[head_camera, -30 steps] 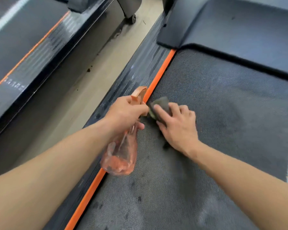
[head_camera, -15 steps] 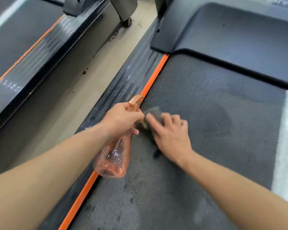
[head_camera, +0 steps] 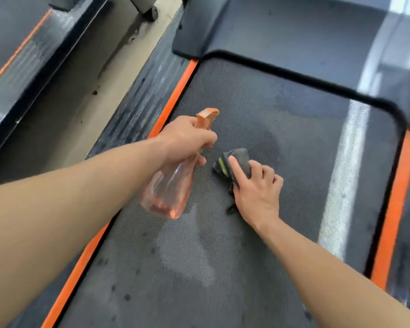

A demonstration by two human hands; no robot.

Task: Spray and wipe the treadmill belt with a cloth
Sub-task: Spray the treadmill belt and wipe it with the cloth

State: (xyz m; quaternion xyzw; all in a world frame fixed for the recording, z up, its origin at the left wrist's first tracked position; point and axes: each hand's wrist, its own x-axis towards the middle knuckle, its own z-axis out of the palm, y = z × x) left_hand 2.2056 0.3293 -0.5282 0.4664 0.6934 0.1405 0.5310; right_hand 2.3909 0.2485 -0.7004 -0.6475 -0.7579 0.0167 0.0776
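Observation:
The dark textured treadmill belt fills the middle of the view, with damp darker patches and small dark spots. My left hand grips an orange see-through spray bottle by its neck, nozzle pointing up and away, held just above the belt's left part. My right hand presses a folded dark grey cloth with a yellow-green stripe flat against the belt, index finger stretched over it. The cloth lies just right of the bottle.
Orange strips edge the belt on both sides, with black side rails beyond. The black motor cover rises at the belt's far end. A strip of bare floor separates this machine from another treadmill at left.
My right hand has slid the cloth rightward from the left orange edge toward the belt's middle. The left hand with the bottle has followed to the right, over the belt.

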